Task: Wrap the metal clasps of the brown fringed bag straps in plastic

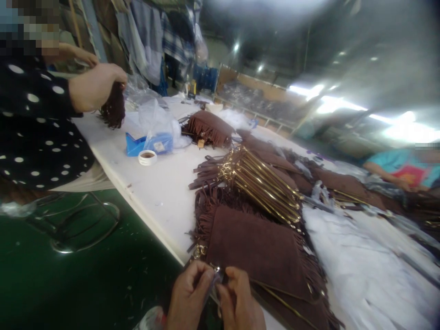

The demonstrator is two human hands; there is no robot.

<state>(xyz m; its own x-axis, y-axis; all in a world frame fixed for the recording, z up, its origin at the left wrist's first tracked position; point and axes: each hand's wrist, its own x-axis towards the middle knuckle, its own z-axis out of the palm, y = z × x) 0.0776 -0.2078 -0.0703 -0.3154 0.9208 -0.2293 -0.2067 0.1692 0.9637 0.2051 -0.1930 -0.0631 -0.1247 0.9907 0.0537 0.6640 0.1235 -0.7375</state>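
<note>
Got a small shiny metal fitting [217, 269] pinched in the thumb and forefinger of the left hand [189, 293], down by the near corner of a brown fringed suede bag [256, 247]. Can't tell about a firm grip from the right hand [240, 300], with thumb and forefinger curled in close. Can't make out the fitting's type either, mostly hidden by fingertips. Past the bag, can see a bundle of gold-toned bars [264, 183]. Over left, can spot a co-worker's hand [98, 87] holding a dark fringed piece [115, 107], too blurry to name

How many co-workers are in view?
2: a person in polka dots at the left, and a person in teal at the far right; others may be hidden.
</note>
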